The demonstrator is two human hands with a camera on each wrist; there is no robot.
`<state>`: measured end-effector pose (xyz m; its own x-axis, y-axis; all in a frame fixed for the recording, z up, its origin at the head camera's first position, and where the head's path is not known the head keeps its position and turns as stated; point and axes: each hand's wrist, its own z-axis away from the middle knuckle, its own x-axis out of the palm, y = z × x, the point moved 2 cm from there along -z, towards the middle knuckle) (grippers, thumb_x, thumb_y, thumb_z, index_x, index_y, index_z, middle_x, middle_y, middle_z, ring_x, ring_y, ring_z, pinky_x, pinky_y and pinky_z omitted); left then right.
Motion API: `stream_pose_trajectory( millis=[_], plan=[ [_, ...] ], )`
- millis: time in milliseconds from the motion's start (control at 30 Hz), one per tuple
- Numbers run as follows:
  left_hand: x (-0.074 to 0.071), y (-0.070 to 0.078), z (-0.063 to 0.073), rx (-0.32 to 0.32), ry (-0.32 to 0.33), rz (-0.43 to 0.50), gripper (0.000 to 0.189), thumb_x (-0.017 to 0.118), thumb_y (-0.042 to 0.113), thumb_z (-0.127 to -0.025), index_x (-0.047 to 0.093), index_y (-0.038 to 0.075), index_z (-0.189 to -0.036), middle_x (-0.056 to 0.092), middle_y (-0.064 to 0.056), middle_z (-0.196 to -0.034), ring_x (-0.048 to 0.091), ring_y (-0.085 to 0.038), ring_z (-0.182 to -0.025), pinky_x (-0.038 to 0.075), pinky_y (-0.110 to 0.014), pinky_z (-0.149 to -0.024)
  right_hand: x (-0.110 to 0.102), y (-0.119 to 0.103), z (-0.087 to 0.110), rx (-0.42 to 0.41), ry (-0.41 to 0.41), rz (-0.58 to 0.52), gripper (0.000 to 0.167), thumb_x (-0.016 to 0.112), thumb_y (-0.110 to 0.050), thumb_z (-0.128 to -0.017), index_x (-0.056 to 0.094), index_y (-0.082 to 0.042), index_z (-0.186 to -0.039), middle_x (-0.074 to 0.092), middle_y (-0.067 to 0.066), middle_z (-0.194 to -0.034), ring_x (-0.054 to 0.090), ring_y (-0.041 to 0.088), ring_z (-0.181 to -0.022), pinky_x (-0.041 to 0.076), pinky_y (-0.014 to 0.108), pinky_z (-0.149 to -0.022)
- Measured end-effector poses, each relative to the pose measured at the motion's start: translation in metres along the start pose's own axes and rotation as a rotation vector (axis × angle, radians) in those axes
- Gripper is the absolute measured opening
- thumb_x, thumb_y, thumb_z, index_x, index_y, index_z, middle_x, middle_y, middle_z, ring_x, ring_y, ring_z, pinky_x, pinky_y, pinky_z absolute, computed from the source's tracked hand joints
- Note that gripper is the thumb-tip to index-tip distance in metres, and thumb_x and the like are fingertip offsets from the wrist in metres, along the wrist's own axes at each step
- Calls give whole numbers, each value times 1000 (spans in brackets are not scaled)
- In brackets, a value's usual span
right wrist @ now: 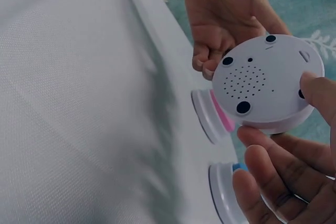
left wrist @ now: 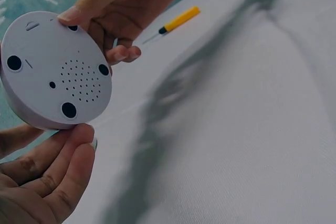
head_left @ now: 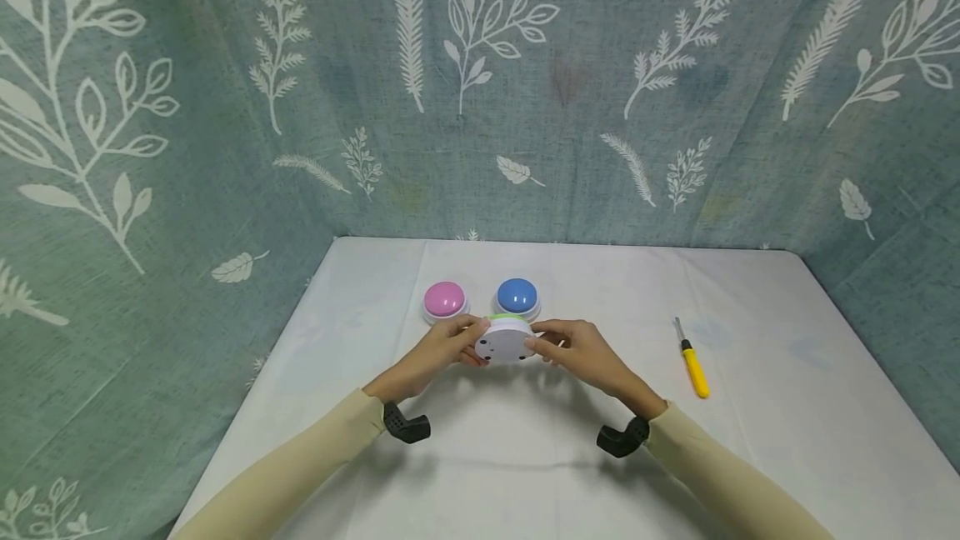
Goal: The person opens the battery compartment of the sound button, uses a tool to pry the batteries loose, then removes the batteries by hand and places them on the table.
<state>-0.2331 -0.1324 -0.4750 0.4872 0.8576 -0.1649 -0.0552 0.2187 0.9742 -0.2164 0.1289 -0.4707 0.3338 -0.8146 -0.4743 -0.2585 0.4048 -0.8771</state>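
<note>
Both hands hold a round white push button point(head_left: 504, 342) above the table, its underside turned toward me. A thin green edge shows at its top in the head view; the rest of that face is hidden. Speaker holes, dark round pads and a small battery-cover notch mark the underside point(left wrist: 42, 38). My left hand point(head_left: 435, 354) grips the left rim. My right hand point(head_left: 588, 350) pinches the right side, thumb on the underside point(right wrist: 283, 74) and fingers behind it. Just beyond stand a pink push button point(head_left: 444, 298) and a blue push button point(head_left: 517, 295).
A screwdriver with a yellow handle point(head_left: 695, 372) lies to the right on the white-covered table point(head_left: 795, 407). Green leaf-patterned cloth point(head_left: 570, 132) hangs behind the table and along its sides.
</note>
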Motion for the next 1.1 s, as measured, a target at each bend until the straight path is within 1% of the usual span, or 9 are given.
stream_pose_trajectory(
  millis=[100, 267, 367, 567, 733, 800, 967, 1033, 1100],
  plan=[
    [1, 0, 0, 3, -9, 12, 62, 56, 50, -104, 55, 0, -140, 68, -16, -119, 71, -24, -93, 58, -38, -88, -1, 0, 0, 6, 3, -1, 41, 69, -49, -97, 74, -20, -126, 75, -7, -96, 69, 31, -85, 56, 37, -67],
    [3, 3, 1, -5, -19, 35, 60, 54, 50, -106, 57, -1, -137, 69, -15, -115, 71, -23, -92, 58, -37, -86, -2, 0, 0, 21, 8, -1, 39, 68, -48, -98, 74, -19, -124, 74, -5, -94, 68, 26, -81, 56, 40, -67],
    [3, 4, 0, -6, -22, 35, 60, 51, 51, -106, 59, -1, -135, 71, -14, -110, 71, -22, -89, 59, -37, -83, -2, -1, 0, 42, 5, -21, 40, 66, -47, -100, 75, -15, -122, 74, 0, -93, 67, 23, -79, 55, 41, -68],
    [4, 2, 1, -3, -46, 30, 63, 47, 54, -107, 62, -2, -132, 73, -13, -102, 71, -22, -86, 59, -37, -80, -1, 2, 0, 108, -20, -82, 45, 64, -48, -101, 74, -9, -123, 75, 15, -94, 64, 22, -75, 53, 46, -75],
    [3, 1, 3, 15, -77, -1, 55, 44, 46, -110, 63, -1, -130, 73, -12, -99, 70, -23, -87, 58, -38, -81, -2, 3, 2, 134, -33, -112, 46, 62, -49, -102, 74, -9, -121, 74, 18, -94, 64, 23, -75, 53, 50, -79],
    [2, 1, 3, 35, -86, -11, 50, 44, 42, -111, 63, 1, -132, 72, -11, -100, 69, -24, -88, 58, -40, -83, -2, 4, 2, 148, -34, -123, 46, 62, -49, -102, 74, -8, -119, 73, 19, -93, 64, 23, -74, 54, 50, -79],
    [2, 0, 3, 125, -117, -1, 41, 49, 32, -111, 55, 18, -149, 68, -10, -120, 67, -27, -95, 57, -46, -87, -2, 7, 3, 203, -38, -168, 47, 63, -50, -101, 76, -6, -113, 72, 22, -93, 64, 21, -73, 55, 48, -78],
    [2, 0, 4, 154, -136, 9, 41, 50, 27, -110, 53, 25, -152, 65, -11, -125, 67, -28, -96, 56, -46, -89, -2, 9, 3, 226, -40, -193, 48, 63, -50, -101, 76, -4, -111, 72, 22, -93, 63, 20, -73, 56, 48, -78],
    [2, 0, 5, 167, -153, 12, 43, 51, 22, -110, 52, 28, -153, 63, -12, -128, 67, -28, -97, 56, -43, -91, -2, 10, 3, 243, -39, -210, 50, 63, -50, -101, 76, -3, -111, 73, 20, -93, 63, 20, -73, 56, 46, -77]
  ],
)
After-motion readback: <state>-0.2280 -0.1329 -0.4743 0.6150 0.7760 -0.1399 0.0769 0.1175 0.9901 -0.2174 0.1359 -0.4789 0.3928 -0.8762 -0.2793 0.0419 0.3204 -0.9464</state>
